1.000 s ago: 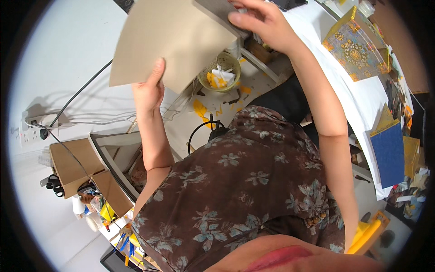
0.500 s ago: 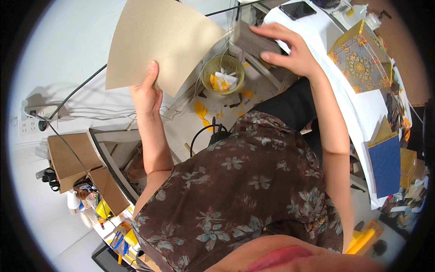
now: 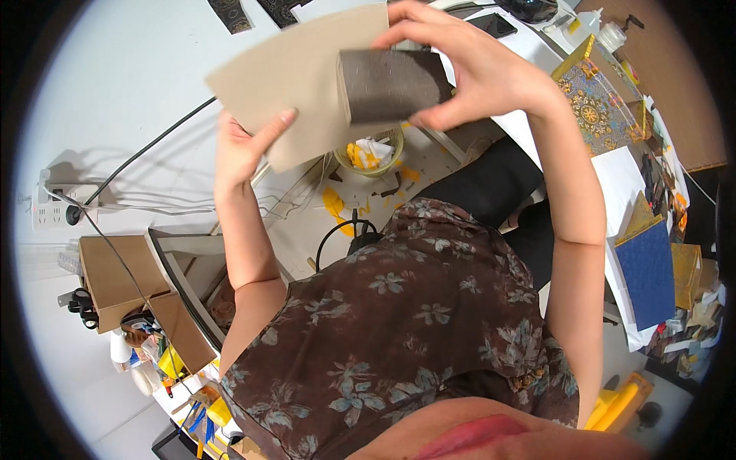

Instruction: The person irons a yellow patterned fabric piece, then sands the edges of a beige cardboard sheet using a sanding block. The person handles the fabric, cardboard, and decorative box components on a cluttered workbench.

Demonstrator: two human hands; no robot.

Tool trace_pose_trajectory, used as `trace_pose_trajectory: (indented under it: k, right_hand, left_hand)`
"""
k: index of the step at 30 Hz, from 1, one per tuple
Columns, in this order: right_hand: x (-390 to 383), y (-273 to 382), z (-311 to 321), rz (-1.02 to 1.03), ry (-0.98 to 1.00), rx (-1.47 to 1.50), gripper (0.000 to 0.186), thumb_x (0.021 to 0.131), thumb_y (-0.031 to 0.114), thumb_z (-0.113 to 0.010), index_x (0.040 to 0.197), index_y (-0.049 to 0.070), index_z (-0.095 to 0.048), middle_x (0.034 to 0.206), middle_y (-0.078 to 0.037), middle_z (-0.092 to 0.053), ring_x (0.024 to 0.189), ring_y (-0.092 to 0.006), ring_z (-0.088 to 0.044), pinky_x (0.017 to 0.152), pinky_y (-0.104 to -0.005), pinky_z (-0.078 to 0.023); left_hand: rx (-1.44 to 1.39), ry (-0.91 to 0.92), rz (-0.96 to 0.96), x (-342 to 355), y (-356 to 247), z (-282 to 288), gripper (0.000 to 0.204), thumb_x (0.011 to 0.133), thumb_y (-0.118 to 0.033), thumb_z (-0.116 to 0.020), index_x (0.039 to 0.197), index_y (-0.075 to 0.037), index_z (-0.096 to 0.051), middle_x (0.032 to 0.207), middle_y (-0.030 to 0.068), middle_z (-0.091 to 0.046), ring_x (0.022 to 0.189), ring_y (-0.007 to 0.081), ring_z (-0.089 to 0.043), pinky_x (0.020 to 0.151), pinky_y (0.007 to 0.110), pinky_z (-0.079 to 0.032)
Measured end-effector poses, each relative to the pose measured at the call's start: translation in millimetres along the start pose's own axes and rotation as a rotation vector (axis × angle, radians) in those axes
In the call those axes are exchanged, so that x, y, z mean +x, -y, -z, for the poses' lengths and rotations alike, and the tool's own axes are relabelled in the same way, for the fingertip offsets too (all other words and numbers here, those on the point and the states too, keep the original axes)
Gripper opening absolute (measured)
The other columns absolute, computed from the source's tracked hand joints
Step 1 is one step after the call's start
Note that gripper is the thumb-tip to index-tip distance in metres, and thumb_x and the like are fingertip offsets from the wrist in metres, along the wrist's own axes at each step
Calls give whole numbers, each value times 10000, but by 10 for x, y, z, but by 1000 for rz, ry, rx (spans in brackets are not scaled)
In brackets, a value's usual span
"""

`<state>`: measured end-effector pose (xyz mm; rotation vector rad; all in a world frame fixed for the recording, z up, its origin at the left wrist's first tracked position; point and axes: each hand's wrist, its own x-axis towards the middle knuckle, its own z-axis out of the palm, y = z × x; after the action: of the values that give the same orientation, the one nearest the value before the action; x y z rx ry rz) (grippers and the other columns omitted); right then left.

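My left hand (image 3: 241,153) grips a stiff beige sheet of cardboard (image 3: 287,73) by its lower left edge, thumb on the near face and fingers behind. My right hand (image 3: 494,73) is closed round a dark brown sanding block (image 3: 395,88), its fingers along the upper side and the thumb below. The block lies over the right part of the cardboard. Whether it presses on the sheet I cannot tell. Both are held up in the air above a basket (image 3: 400,149) with yellow and white scraps in it.
To the right, a white-covered table bears a patterned box (image 3: 594,103), a blue panel (image 3: 648,276), a phone (image 3: 494,25) and many scraps. A wall socket strip (image 3: 57,201) with cables is on the left, above a cardboard box (image 3: 123,268). Yellow scraps (image 3: 333,205) lie on the floor.
My right hand has brought the sanding block left, from beside the cardboard to over its right part. The cardboard has tilted and turned, and my left hand has shifted slightly left.
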<state>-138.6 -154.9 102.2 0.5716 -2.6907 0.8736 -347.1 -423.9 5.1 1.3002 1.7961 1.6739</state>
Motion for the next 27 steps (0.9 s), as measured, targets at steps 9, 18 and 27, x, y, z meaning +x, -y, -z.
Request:
trace_pose_trajectory:
  k: [9, 18, 27]
  right_hand:
    - [17, -303, -1081, -77, -733, 1050, 682, 737, 21, -802, 1348, -22, -501, 1262, -98, -581, 1169, -167, -556, 1037, -314, -446]
    - [-381, -276, -1220, -293, -733, 1072, 664, 780, 17, -756, 1388, 44, -490, 1222, -92, -579, 1022, -158, -625, 936, -293, -514]
    - [-337, -469, -788, -117, -729, -132, 620, 765, 142, -763, 1333, -2, -559, 1258, -161, -546, 1110, -261, -572, 956, -348, -452]
  left_hand:
    - [-621, -88, -187, 47, 786, -763, 465, 1009, -242, -517, 1383, 25, -447, 1316, 153, -594, 1270, 312, -532, 1073, 474, -432]
    - [-919, -442, 138, 346, 131, -1179, 370, 951, -214, -663, 1209, 30, -561, 1148, 90, -633, 1027, 167, -647, 858, 289, -565]
    - [-728, -431, 108, 225, 73, -1178, 493, 914, -25, -646, 1358, -20, -431, 1244, 123, -576, 1069, 238, -642, 838, 406, -619]
